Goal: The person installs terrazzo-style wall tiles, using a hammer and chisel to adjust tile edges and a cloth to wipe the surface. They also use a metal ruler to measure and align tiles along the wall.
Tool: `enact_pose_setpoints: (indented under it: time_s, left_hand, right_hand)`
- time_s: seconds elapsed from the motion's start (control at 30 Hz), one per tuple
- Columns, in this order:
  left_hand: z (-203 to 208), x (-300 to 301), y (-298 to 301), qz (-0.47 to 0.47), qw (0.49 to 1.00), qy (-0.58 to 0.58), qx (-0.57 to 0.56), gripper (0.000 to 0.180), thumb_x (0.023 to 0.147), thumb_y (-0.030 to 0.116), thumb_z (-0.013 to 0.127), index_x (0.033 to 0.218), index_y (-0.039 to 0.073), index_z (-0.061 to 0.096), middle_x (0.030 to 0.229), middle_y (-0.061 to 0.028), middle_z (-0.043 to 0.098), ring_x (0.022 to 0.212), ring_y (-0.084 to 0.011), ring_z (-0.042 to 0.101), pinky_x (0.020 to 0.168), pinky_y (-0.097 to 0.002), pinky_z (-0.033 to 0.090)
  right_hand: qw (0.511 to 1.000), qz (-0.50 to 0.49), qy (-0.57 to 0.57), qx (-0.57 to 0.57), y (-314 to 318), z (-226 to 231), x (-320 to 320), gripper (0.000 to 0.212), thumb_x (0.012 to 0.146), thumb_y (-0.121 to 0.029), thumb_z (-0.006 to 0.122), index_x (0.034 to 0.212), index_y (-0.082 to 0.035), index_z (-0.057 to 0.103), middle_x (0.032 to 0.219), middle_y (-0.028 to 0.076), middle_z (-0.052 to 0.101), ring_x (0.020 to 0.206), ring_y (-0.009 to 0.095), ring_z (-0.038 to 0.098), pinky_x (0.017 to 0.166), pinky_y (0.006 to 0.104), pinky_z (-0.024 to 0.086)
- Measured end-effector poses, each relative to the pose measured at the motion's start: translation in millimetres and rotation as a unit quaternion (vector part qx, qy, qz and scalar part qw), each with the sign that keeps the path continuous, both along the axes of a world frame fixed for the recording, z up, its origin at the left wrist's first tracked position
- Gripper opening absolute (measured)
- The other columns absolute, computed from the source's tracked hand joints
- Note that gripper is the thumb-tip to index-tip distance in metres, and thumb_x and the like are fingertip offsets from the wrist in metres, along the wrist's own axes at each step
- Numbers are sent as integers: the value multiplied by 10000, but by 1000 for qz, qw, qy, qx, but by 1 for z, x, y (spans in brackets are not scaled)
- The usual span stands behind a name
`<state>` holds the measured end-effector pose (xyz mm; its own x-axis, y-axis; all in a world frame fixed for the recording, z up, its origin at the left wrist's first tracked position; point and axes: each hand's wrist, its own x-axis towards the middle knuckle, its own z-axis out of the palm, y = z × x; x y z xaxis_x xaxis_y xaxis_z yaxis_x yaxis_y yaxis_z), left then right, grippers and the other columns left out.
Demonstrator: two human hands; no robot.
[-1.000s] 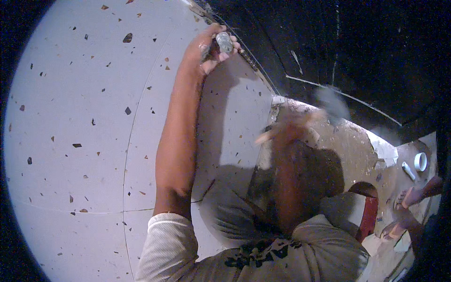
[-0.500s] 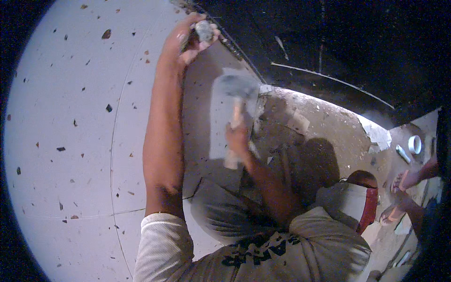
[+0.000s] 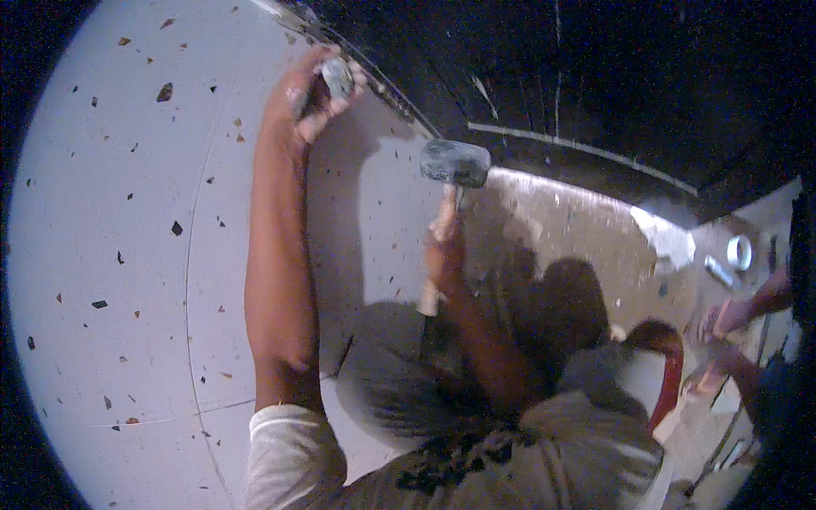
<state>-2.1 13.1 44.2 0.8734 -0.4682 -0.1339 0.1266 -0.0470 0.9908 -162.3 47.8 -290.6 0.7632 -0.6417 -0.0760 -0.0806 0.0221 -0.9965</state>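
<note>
A pale terrazzo floor (image 3: 110, 255) speckled with dark chips fills the left, ending at a dark strip along the top edge. The person's left arm reaches straight out over the floor to that edge, where the left hand (image 3: 310, 98) is closed around a chisel (image 3: 337, 76), its grey top showing above the fingers. To the right of the chisel, and a little nearer the person, the right hand (image 3: 445, 255) is wrapped tight around the wooden handle of a hammer (image 3: 455, 163). Its dark block head stands raised, near the chisel but not touching it. Right of the hammer lies a rough, bare patch of brown floor (image 3: 561, 229) with white debris. Further right sit a red-rimmed bucket (image 3: 667, 374) and another person's foot (image 3: 731, 319).
</note>
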Motion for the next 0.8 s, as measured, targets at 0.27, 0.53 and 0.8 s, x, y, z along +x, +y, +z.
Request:
enact_pose_setpoints:
  time_s: [0.27, 0.53, 0.8]
  left_hand:
    - [-14, -14, 7, -19, 999, 19, -22, 211, 873, 200, 591, 952, 8, 557, 839, -159, 645, 695, -253, 662, 603, -332, 599]
    - [-15, -38, 22, -8, 999, -29, -35, 236, 863, 196, 600, 961, -10, 540, 805, -167, 641, 671, -275, 665, 612, -350, 600]
    - [-19, -31, 2, 11, 1000, -2, -14, 245, 870, 257, 601, 955, 31, 556, 819, -132, 645, 667, -234, 653, 535, -298, 557]
  right_hand:
    - [966, -135, -81, 205, -53, 52, -40, 322, 815, -119, 632, 1094, 3, 526, 898, 137, 612, 807, 282, 585, 737, 395, 483]
    - [989, -18, -129, 66, -58, 36, -20, 291, 799, -119, 657, 1031, 17, 545, 926, 143, 618, 795, 291, 590, 721, 404, 485]
    - [978, -46, -127, 158, -43, 62, -17, 465, 820, -158, 650, 1236, -17, 499, 1096, 167, 595, 942, 328, 605, 859, 427, 473]
